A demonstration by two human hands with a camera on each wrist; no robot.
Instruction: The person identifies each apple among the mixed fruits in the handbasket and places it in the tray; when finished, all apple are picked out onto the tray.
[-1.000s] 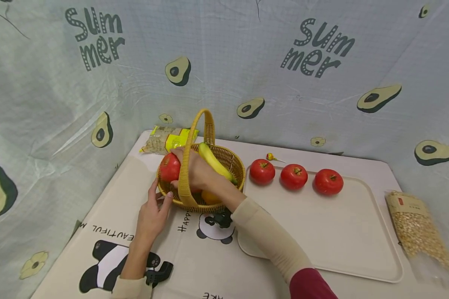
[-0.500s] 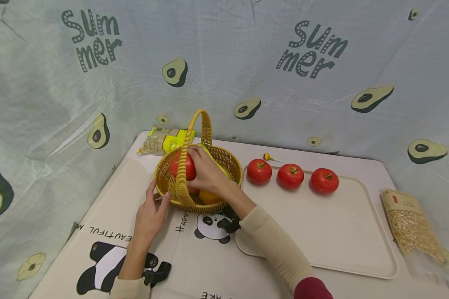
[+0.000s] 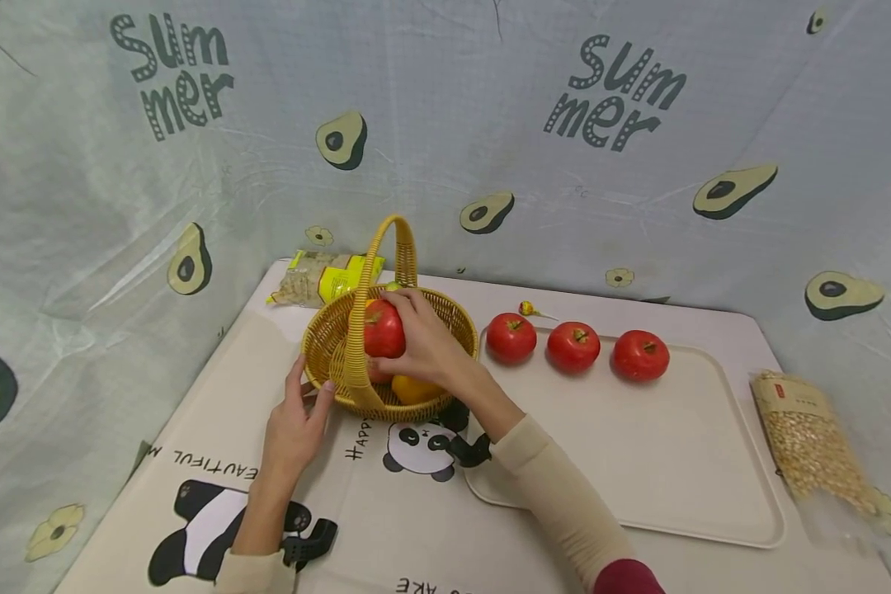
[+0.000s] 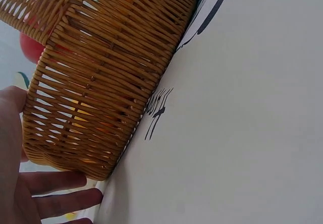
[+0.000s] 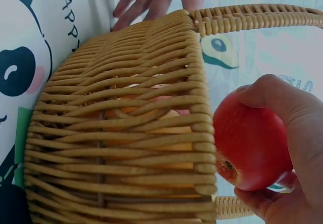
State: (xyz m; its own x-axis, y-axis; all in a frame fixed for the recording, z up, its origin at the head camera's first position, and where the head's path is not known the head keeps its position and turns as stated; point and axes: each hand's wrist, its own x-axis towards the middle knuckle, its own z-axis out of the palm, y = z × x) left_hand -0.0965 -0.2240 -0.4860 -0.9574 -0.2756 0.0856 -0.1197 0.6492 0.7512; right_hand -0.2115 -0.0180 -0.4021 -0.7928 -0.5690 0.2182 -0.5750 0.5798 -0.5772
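My right hand (image 3: 431, 342) grips a red apple (image 5: 252, 143) at the rim of the yellow wicker basket (image 3: 352, 355). The thumb and fingers lie on opposite sides of the apple. Beneath it in the basket are an orange-yellow fruit (image 3: 416, 390) and part of another red fruit (image 3: 377, 373). The banana is mostly hidden behind my right hand. My left hand (image 3: 294, 429) is at the basket's left side. Its thumb touches the rim, while the fingers extend along the lower side in the left wrist view.
Three red apples (image 3: 573, 346) stand in a row along the far edge of a beige tray (image 3: 668, 462). A lollipop (image 3: 527, 308) lies behind them. One yellow-labelled bag (image 3: 319, 279) sits behind the basket, and a bag of grains (image 3: 809, 437) lies right of the tray.
My right hand has carried the apple rightward from the basket's left rim, past the handle, toward its middle. My left hand stays at the basket's side.
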